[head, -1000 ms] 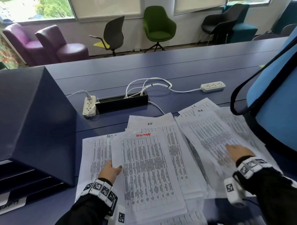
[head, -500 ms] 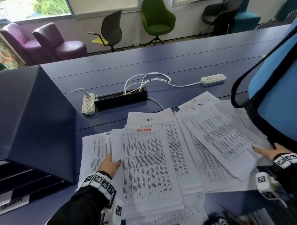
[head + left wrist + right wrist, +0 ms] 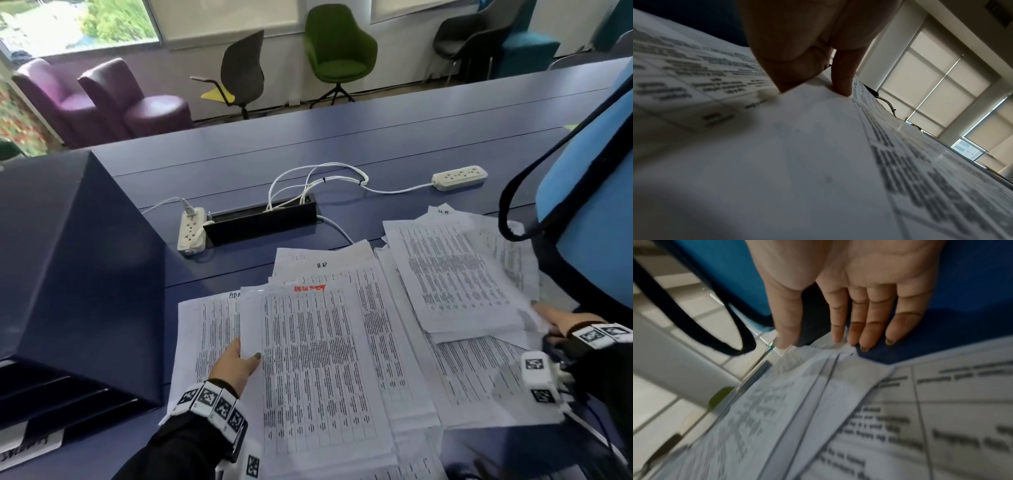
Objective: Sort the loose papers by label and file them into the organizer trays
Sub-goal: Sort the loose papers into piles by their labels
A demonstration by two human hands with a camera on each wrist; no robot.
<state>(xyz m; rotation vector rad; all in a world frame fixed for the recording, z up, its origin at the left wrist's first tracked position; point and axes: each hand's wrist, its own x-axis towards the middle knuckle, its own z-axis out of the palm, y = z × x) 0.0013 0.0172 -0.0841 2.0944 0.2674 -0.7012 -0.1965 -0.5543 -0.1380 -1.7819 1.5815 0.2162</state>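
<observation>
Loose printed sheets cover the blue table [image 3: 376, 137]. A middle stack with a red label [image 3: 318, 359] overlaps a sheet marked ADM [image 3: 202, 325] and one marked HR [image 3: 322, 265]. My left hand [image 3: 245, 356] pinches the red-labelled stack's left edge, thumb [image 3: 840, 81] on top. A second stack [image 3: 455, 281] lies to the right. My right hand [image 3: 544, 313] has straight fingers [image 3: 871, 321] touching that stack's near right corner [image 3: 828, 353]. The dark blue organizer [image 3: 68, 274] stands at the left, its tray slots [image 3: 51, 404] facing me.
Two white power strips [image 3: 191, 229] [image 3: 459, 176] and a black cable box [image 3: 260, 222] lie beyond the papers. A blue bag with a black strap [image 3: 589, 205] crowds the right edge. A white label [image 3: 30, 448] sits below the trays. Chairs stand past the table.
My right hand slid off the top of the right stack to its near right corner, and that stack shifted and squared up. My left hand kept its hold.
</observation>
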